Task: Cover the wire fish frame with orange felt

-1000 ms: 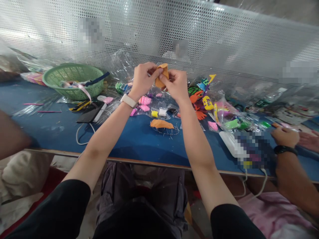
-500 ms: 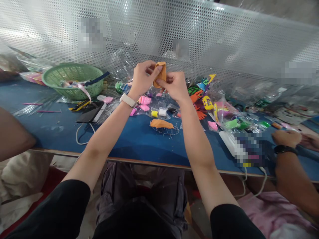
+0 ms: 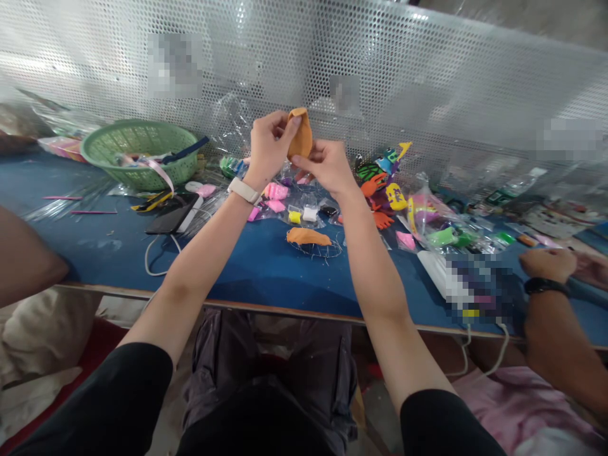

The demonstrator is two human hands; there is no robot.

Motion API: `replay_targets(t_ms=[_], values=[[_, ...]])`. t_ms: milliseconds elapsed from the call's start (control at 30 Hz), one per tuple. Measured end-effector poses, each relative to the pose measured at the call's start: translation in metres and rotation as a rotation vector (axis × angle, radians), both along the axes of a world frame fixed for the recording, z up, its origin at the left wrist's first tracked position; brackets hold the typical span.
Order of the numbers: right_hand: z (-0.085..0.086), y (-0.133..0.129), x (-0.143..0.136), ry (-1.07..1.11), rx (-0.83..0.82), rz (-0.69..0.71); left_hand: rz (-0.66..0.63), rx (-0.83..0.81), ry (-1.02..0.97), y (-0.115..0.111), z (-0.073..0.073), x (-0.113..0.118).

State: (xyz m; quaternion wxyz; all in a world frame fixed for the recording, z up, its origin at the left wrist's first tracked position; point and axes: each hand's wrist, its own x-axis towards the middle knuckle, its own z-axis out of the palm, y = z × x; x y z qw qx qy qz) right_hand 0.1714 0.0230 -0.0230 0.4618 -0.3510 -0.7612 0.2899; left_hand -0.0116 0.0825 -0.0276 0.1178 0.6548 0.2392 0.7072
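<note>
Head view
Left hand (image 3: 268, 144): pinching the upper edge of an orange clay piece (image 3: 300, 133), fingers closed on it, wrist wearing a pale watch (image 3: 244, 190).
Right hand (image 3: 323, 166): gripping the same clay piece from below, thumb and fingertips pressed together on its lower end.
Clay piece: being held up in the air between both hands, above the blue table (image 3: 256, 266) and in front of the perforated metal screen (image 3: 427, 76); looking flattened and oval, standing roughly upright.
Stage of work: judging by the shape, shaping well under way but not finished, since both hands are working the piece and nothing is attached to it yet.
Already on the table: a second orange clay shape (image 3: 308, 237) lying flat near the table's middle, resting on a thin wire loop; appearing formed and set aside.
Green basket (image 3: 139, 152): sitting at the far left of the table, holding ribbons or strips, one pink and one dark blue hanging over the rim; deeper contents too hidden to tell.
Clear bags (image 3: 304, 206): lying just beyond the second shape, holding small lumps in pink, yellow, white and black.
Foam cut-outs (image 3: 384, 183): spreading to the right in orange, green, yellow and purple, partly in plastic wrapping.
Phone (image 3: 171, 214): lying beside the basket with a white cable trailing.
Another person's hand (image 3: 546, 265): resting at the far right, wearing a dark wristband.
</note>
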Motion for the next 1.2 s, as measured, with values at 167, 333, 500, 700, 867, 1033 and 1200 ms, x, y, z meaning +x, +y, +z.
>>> replay_targets(t_ms=[167,333,500,700,867,1033,1200], values=[[-0.004,0.006,-0.002,-0.003,0.004,-0.012,-0.089,-0.020,0.004,0.003,-0.001,0.000],[-0.005,0.007,-0.001,-0.037,-0.003,-0.014,-0.198,-0.084,-0.046,0.006,-0.002,0.003],[-0.010,0.008,-0.005,-0.026,-0.065,0.029,-0.212,-0.095,-0.015,0.006,-0.004,0.004],[-0.012,0.005,-0.010,-0.024,-0.036,0.026,-0.224,-0.108,-0.003,0.011,-0.007,0.005],[-0.010,0.001,-0.012,-0.041,-0.044,0.021,-0.222,-0.124,-0.009,0.009,-0.006,0.007],[-0.010,-0.003,-0.016,-0.041,-0.029,0.009,-0.278,-0.145,-0.056,0.000,-0.007,0.008],[-0.007,-0.007,-0.017,-0.099,0.024,-0.060,-0.294,-0.223,-0.049,-0.013,-0.004,0.006]])
